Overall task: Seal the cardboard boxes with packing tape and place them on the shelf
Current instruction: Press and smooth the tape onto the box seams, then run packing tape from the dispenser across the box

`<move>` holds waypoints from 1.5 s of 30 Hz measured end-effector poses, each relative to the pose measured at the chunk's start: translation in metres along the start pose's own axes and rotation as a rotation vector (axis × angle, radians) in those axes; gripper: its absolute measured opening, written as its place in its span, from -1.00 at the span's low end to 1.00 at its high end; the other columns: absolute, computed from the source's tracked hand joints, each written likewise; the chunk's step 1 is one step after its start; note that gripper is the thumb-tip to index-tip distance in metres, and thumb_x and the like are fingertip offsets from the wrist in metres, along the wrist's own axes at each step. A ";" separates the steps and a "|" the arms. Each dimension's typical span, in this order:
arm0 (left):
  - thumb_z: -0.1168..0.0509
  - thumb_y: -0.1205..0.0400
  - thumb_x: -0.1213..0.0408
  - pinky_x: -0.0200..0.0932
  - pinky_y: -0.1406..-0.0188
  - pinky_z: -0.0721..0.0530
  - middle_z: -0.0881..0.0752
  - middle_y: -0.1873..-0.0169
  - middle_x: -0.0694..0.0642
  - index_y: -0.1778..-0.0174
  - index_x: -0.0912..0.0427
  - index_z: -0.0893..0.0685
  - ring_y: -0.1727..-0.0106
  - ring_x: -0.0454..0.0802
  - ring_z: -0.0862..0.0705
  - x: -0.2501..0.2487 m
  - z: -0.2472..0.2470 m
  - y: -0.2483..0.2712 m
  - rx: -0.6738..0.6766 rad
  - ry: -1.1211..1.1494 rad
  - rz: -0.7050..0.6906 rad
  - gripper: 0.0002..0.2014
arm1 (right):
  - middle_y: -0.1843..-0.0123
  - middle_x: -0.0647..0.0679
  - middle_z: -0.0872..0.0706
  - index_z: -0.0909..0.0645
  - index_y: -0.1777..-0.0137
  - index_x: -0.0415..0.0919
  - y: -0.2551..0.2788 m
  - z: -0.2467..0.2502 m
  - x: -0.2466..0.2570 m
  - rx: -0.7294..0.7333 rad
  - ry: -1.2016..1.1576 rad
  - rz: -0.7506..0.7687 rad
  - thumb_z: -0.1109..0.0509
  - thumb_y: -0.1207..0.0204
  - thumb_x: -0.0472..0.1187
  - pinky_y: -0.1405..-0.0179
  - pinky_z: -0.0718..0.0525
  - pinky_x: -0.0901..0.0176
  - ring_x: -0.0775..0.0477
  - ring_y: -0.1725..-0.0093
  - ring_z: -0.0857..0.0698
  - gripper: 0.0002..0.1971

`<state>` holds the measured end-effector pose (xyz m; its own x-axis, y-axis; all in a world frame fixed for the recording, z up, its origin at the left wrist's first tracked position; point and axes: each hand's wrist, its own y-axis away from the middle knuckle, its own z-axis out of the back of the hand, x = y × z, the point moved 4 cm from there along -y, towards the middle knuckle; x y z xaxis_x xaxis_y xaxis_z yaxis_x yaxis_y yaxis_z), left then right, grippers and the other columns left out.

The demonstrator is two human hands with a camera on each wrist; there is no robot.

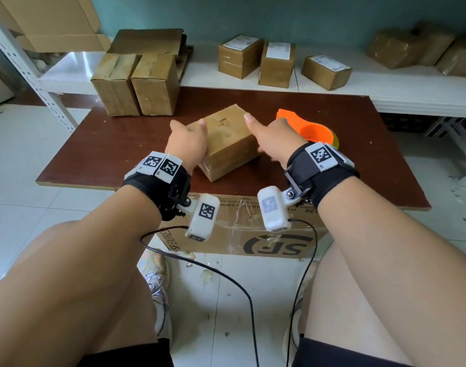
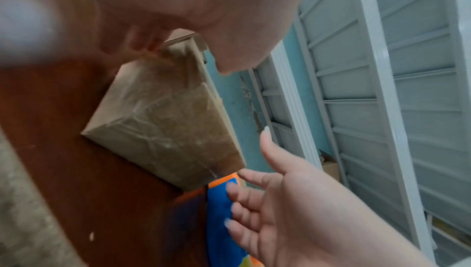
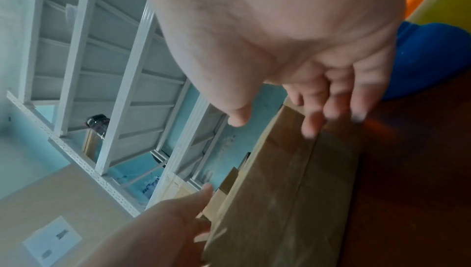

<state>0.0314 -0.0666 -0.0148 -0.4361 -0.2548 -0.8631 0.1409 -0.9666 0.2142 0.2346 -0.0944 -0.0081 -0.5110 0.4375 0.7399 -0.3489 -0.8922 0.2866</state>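
Note:
A small taped cardboard box (image 1: 226, 139) (image 2: 165, 126) (image 3: 280, 200) lies askew on the brown table (image 1: 120, 144). My left hand (image 1: 188, 144) (image 3: 165, 227) grips its left end, thumb on top and fingers round the side. My right hand (image 1: 274, 139) (image 2: 280, 200) (image 3: 331, 82) is open at the box's right end, thumb raised and fingers spread. Its fingertips are at the box's edge; I cannot tell whether they touch it. An orange tape dispenser (image 1: 306, 128) (image 2: 221, 211) sits just behind the right hand.
Two upright boxes (image 1: 136, 83) stand at the table's back left. Three labelled boxes (image 1: 277, 63) sit on the low white shelf (image 1: 385, 86) behind the table, with more parcels at its far right. A large printed carton (image 1: 253, 234) stands under the table's front edge. A shelf post (image 1: 28, 67) rises at left.

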 end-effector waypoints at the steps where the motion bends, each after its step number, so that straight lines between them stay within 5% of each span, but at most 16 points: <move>1: -0.19 -0.84 -0.15 0.12 -0.53 -0.54 -0.46 -0.69 0.24 -0.81 0.25 -0.17 -0.64 0.28 -0.51 -0.003 0.002 0.000 -0.002 -0.020 -0.022 -0.26 | -0.65 -0.26 -0.58 -0.19 -0.79 -0.28 -0.005 0.010 -0.002 -0.067 0.061 0.005 -0.16 -0.68 0.52 -0.54 -0.60 -0.25 -0.36 -0.54 -0.62 -0.02; 3: -0.26 -0.79 -0.16 0.19 -0.60 -0.53 -0.45 -0.68 0.22 -0.79 0.22 -0.23 -0.65 0.24 -0.50 -0.008 0.008 0.001 -0.014 -0.064 -0.117 -0.24 | -0.75 -0.27 -0.42 -0.22 -0.79 -0.23 -0.012 0.035 -0.009 -0.262 0.222 -0.022 -0.14 -0.69 0.51 -0.65 -0.41 -0.31 -0.42 -0.70 -0.40 -0.06; 6: -0.31 -0.78 -0.09 0.16 -0.70 -0.45 -0.36 -0.74 0.18 -0.82 0.16 -0.24 -0.71 0.15 -0.42 -0.014 0.016 0.012 -0.035 -0.109 -0.257 -0.26 | -0.57 -0.26 -0.58 -0.47 -0.60 -0.20 -0.017 0.056 -0.034 -0.365 0.457 -0.132 -0.25 -0.61 0.52 -0.61 -0.31 -0.30 -0.40 -0.62 -0.44 -0.14; 9: -0.34 -0.79 -0.03 -0.06 -0.62 -0.42 -0.30 -0.75 0.17 -0.82 0.17 -0.21 -0.71 0.10 -0.38 -0.016 0.021 0.019 -0.027 -0.122 -0.323 -0.25 | 0.03 -0.17 -0.75 -0.65 -0.05 -0.16 -0.025 0.044 -0.051 -0.207 0.712 -0.157 -0.23 -0.64 0.53 -0.62 -0.24 -0.29 -0.35 -0.12 -0.61 -0.32; 11: -0.36 -0.78 -0.03 -0.18 -0.52 -0.36 -0.29 -0.76 0.16 -0.83 0.18 -0.20 -0.73 0.06 -0.36 -0.015 0.023 0.022 0.000 -0.115 -0.335 -0.22 | 0.17 -0.14 -0.73 -0.64 0.06 -0.14 -0.026 0.039 -0.051 -0.215 0.769 -0.140 -0.17 -0.71 0.48 -0.64 -0.24 -0.30 -0.28 0.08 -0.60 -0.36; 16: -0.39 -0.75 0.00 -0.14 -0.57 -0.43 -0.41 -0.72 0.11 -0.80 0.14 -0.32 -0.70 0.00 -0.43 -0.019 0.031 0.023 -0.018 -0.080 -0.396 -0.28 | -0.06 -0.12 -0.70 -0.53 -0.07 -0.20 -0.024 0.052 -0.043 -0.299 0.402 -0.056 -0.23 -0.76 0.32 -0.53 -0.47 -0.25 -0.32 -0.11 -0.65 -0.48; 19: -0.38 -0.75 0.02 -0.06 -0.60 -0.52 -0.56 -0.61 0.04 -0.71 0.09 -0.48 -0.61 -0.08 -0.53 -0.023 0.033 0.026 -0.038 -0.041 -0.461 -0.41 | 0.13 -0.06 -0.63 -0.53 -0.01 -0.19 -0.013 0.066 -0.028 -0.364 -0.006 0.068 -0.30 -0.77 0.23 0.11 -0.55 0.01 -0.20 0.10 -0.65 -0.56; 21: -0.37 -0.77 0.04 -0.05 -0.56 -0.61 -0.66 -0.51 -0.03 -0.64 0.09 -0.58 -0.52 -0.16 -0.61 -0.027 0.031 0.032 -0.032 0.027 -0.500 -0.49 | 0.24 0.01 -0.58 -0.57 0.06 -0.16 0.000 0.071 -0.014 -0.390 -0.140 0.208 -0.31 -0.78 0.21 0.27 -0.45 0.06 -0.04 0.27 -0.56 -0.58; 25: -0.33 -0.80 0.02 -0.25 -0.38 -0.68 -0.78 -0.30 -0.10 -0.51 0.09 -0.69 -0.30 -0.31 -0.73 -0.036 0.021 0.041 0.014 0.240 -0.527 -0.61 | 0.21 0.09 -0.73 -0.69 0.10 -0.02 0.035 0.071 0.010 -0.355 -0.536 0.442 -0.41 -0.74 0.09 0.15 -0.59 0.21 0.12 0.22 -0.66 -0.75; 27: -0.29 -0.76 -0.09 -0.11 -0.48 -0.68 -0.79 -0.31 -0.06 -0.43 0.01 -0.70 -0.35 -0.24 -0.75 -0.037 0.013 0.042 0.078 0.390 -0.486 -0.61 | 0.17 0.09 -0.81 -0.77 0.06 -0.04 0.048 0.066 0.018 -0.254 -0.812 0.467 -0.43 -0.75 -0.03 0.01 -0.63 0.20 0.08 0.11 -0.73 -0.81; 30: -0.22 -0.78 -0.17 0.12 -0.59 -0.65 -0.80 -0.30 -0.04 -0.24 -0.12 -0.71 -0.42 -0.05 -0.76 -0.041 -0.001 0.047 0.243 0.574 -0.379 -0.70 | -0.06 -0.06 -0.87 -0.85 -0.10 -0.10 0.062 0.049 0.029 -0.063 -1.102 0.470 -0.40 -0.76 -0.06 -0.28 -0.67 -0.06 -0.06 -0.12 -0.80 -0.79; 33: -0.06 -0.87 -0.24 0.27 -0.59 -0.65 -0.77 -0.45 0.07 -0.50 0.03 -0.67 -0.49 0.15 -0.74 -0.049 -0.015 0.059 0.500 0.799 -0.298 -0.48 | -0.16 -0.16 -0.88 -0.87 -0.13 -0.13 0.073 0.027 0.041 0.134 -1.258 0.481 -0.29 -0.85 -0.10 -0.44 -0.67 -0.17 -0.14 -0.21 -0.82 -0.70; 36: 0.07 -0.89 -0.27 0.33 -0.67 -0.54 -0.69 -0.55 0.25 -0.70 0.18 -0.53 -0.60 0.22 -0.65 -0.054 -0.018 0.063 0.670 1.038 -0.212 -0.31 | -0.25 -0.22 -0.85 -0.81 -0.25 -0.22 0.080 0.012 0.049 0.228 -1.288 0.445 -0.27 -0.85 -0.11 -0.49 -0.66 -0.20 -0.19 -0.28 -0.80 -0.70; 41: -0.02 -0.89 -0.23 0.32 -0.62 -0.59 -0.77 -0.43 0.29 -0.66 0.22 -0.57 -0.48 0.26 -0.75 -0.045 -0.015 0.046 0.584 1.199 0.013 -0.35 | -0.16 -0.16 -0.87 -0.81 -0.23 -0.21 0.079 0.002 0.053 0.268 -1.100 0.393 -0.34 -0.78 -0.12 -0.28 -0.74 -0.04 -0.13 -0.17 -0.82 -0.74; 45: -0.11 -0.89 -0.16 0.32 -0.62 -0.59 -0.76 -0.44 0.33 -0.65 0.25 -0.58 -0.52 0.31 -0.71 -0.036 -0.021 0.039 0.535 1.195 0.071 -0.39 | -0.38 -0.14 -0.84 -0.70 -0.52 -0.13 0.071 0.005 0.053 0.298 -0.961 0.343 -0.27 -0.80 0.25 -0.56 -0.67 -0.26 -0.19 -0.40 -0.80 -0.46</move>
<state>0.0709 -0.0948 0.0151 0.6490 -0.3898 -0.6534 -0.3573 -0.9143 0.1906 0.1865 -0.1354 0.0552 0.3348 0.0018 0.9423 -0.0303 -0.9995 0.0127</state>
